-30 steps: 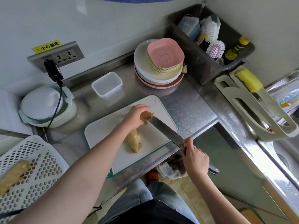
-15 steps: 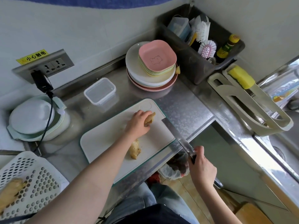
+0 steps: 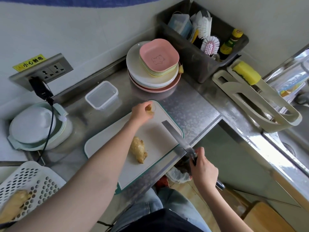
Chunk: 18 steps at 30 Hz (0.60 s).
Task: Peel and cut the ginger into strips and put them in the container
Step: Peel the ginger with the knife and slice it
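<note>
Fingers [image 3: 146, 109] of the left hand [image 3: 141, 113] pinch a small knobbly ginger piece [image 3: 149, 108] over the far corner of the cutting board [image 3: 157, 131]. The clear, thin-walled plastic container [image 3: 101, 95], rectangular and lidless, stands on the steel surface [image 3: 192, 111] near the hand at ten o'clock. The left hand is the nearer one. Right hand [image 3: 203, 169] grips the handle of the knife [image 3: 175, 136], flat blade over the board's right edge. A larger unpeeled ginger root [image 3: 138, 149] lies mid-board, long axis running eleven to five.
</note>
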Each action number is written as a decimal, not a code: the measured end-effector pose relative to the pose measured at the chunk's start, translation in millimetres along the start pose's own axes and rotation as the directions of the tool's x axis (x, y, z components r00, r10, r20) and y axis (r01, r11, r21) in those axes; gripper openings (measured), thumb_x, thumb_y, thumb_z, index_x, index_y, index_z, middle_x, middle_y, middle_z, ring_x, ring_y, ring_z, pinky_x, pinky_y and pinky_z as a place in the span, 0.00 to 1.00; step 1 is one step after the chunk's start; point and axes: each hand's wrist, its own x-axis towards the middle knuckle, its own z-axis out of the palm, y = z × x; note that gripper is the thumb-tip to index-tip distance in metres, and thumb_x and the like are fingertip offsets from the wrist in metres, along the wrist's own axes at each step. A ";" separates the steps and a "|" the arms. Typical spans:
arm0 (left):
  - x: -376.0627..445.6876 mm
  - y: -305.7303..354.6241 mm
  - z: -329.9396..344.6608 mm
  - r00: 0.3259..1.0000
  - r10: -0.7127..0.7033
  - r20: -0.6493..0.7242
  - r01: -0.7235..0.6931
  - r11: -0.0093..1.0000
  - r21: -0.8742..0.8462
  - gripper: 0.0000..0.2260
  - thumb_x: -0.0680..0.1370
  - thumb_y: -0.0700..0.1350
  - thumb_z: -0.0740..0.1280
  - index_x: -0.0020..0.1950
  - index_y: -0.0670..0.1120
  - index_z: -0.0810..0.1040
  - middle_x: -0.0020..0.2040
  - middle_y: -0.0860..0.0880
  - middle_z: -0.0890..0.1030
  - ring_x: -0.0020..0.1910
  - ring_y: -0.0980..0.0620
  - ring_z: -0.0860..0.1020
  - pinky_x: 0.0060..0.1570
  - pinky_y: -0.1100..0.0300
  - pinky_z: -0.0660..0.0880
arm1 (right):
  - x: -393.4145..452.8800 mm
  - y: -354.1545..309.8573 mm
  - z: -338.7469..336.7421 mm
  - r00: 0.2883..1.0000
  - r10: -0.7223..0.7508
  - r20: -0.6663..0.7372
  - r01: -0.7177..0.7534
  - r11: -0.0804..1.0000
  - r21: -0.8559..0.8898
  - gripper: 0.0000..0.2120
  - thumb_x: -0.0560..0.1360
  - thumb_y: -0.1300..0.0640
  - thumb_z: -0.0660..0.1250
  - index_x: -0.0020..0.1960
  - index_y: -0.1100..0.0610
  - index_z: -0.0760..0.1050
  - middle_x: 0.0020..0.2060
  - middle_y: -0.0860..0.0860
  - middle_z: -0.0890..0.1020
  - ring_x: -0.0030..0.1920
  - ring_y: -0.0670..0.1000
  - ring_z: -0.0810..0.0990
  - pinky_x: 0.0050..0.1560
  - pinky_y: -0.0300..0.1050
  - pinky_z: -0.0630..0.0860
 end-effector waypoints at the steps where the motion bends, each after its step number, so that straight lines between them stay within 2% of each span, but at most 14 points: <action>1: -5.3 -4.1 -2.1 1.000 -0.023 0.009 0.024 0.999 -0.041 0.32 0.70 0.48 0.72 0.72 0.57 0.65 0.65 0.47 0.75 0.64 0.46 0.72 0.64 0.54 0.70 | 0.8 -3.3 0.2 1.000 -0.017 -0.002 0.017 1.000 0.008 0.10 0.80 0.49 0.59 0.56 0.53 0.63 0.38 0.48 0.81 0.37 0.56 0.81 0.32 0.44 0.67; 3: -22.3 -13.6 -4.3 0.998 -0.033 -0.044 0.028 0.994 -0.102 0.33 0.71 0.50 0.68 0.74 0.60 0.60 0.68 0.50 0.71 0.68 0.47 0.67 0.67 0.49 0.66 | 3.7 -10.2 1.6 0.998 -0.059 -0.014 0.059 0.997 0.041 0.10 0.80 0.48 0.58 0.56 0.52 0.64 0.39 0.47 0.82 0.37 0.56 0.80 0.32 0.44 0.69; 5: -42.8 -27.9 -3.4 0.983 0.016 -0.184 -0.028 0.998 -0.062 0.26 0.73 0.44 0.65 0.71 0.52 0.67 0.68 0.47 0.72 0.68 0.44 0.66 0.66 0.49 0.66 | 6.7 -18.1 2.8 0.994 -0.107 -0.013 0.108 0.989 0.104 0.09 0.81 0.47 0.57 0.55 0.51 0.65 0.38 0.48 0.82 0.36 0.56 0.80 0.33 0.45 0.73; 7: -68.4 -39.9 -1.8 0.928 0.042 -0.370 -0.039 0.999 0.014 0.14 0.73 0.39 0.65 0.59 0.44 0.73 0.58 0.44 0.76 0.60 0.43 0.71 0.55 0.52 0.69 | 8.4 -28.1 2.9 0.985 -0.171 0.001 0.168 0.970 0.175 0.08 0.81 0.48 0.56 0.53 0.51 0.67 0.36 0.50 0.81 0.35 0.56 0.79 0.33 0.48 0.76; 9: -94.2 -48.0 1.8 0.888 -0.019 -0.460 0.015 1.000 -0.013 0.06 0.73 0.40 0.66 0.48 0.42 0.71 0.48 0.46 0.73 0.48 0.45 0.72 0.42 0.54 0.68 | 7.7 -40.7 1.5 0.977 -0.214 0.011 0.204 0.943 0.265 0.06 0.80 0.49 0.57 0.50 0.51 0.68 0.33 0.51 0.80 0.33 0.58 0.78 0.32 0.49 0.76; 11: -113.6 -54.4 7.4 0.890 -0.090 -0.446 0.085 0.996 -0.030 0.06 0.75 0.42 0.65 0.45 0.42 0.69 0.44 0.48 0.70 0.41 0.47 0.69 0.37 0.56 0.64 | 4.9 -54.6 1.5 0.965 -0.259 0.040 0.233 0.918 0.321 0.07 0.80 0.50 0.57 0.45 0.52 0.65 0.30 0.53 0.78 0.32 0.59 0.77 0.31 0.50 0.74; 13: -128.3 -59.8 13.7 0.907 -0.149 -0.393 0.147 0.988 -0.036 0.06 0.78 0.44 0.62 0.45 0.43 0.67 0.44 0.47 0.71 0.39 0.49 0.68 0.37 0.57 0.63 | 0.7 -68.4 4.2 0.941 -0.327 0.083 0.280 0.894 0.351 0.10 0.80 0.52 0.56 0.42 0.53 0.61 0.29 0.55 0.76 0.32 0.60 0.76 0.30 0.53 0.73; 16: -145.2 -62.6 26.2 0.929 -0.242 -0.281 0.214 0.969 -0.126 0.08 0.81 0.47 0.58 0.47 0.43 0.66 0.45 0.46 0.74 0.39 0.51 0.70 0.38 0.58 0.65 | -4.7 -85.1 9.1 0.902 -0.403 0.157 0.327 0.873 0.362 0.09 0.81 0.54 0.55 0.43 0.55 0.62 0.33 0.56 0.75 0.34 0.60 0.75 0.33 0.53 0.71; 18: -153.1 -62.6 37.1 0.943 -0.255 -0.213 0.218 0.959 -0.180 0.10 0.81 0.49 0.59 0.48 0.43 0.65 0.42 0.48 0.74 0.39 0.50 0.72 0.37 0.59 0.66 | -8.6 -91.8 10.8 0.887 -0.417 0.199 0.327 0.871 0.367 0.06 0.81 0.55 0.54 0.45 0.55 0.63 0.35 0.56 0.76 0.35 0.59 0.75 0.33 0.50 0.69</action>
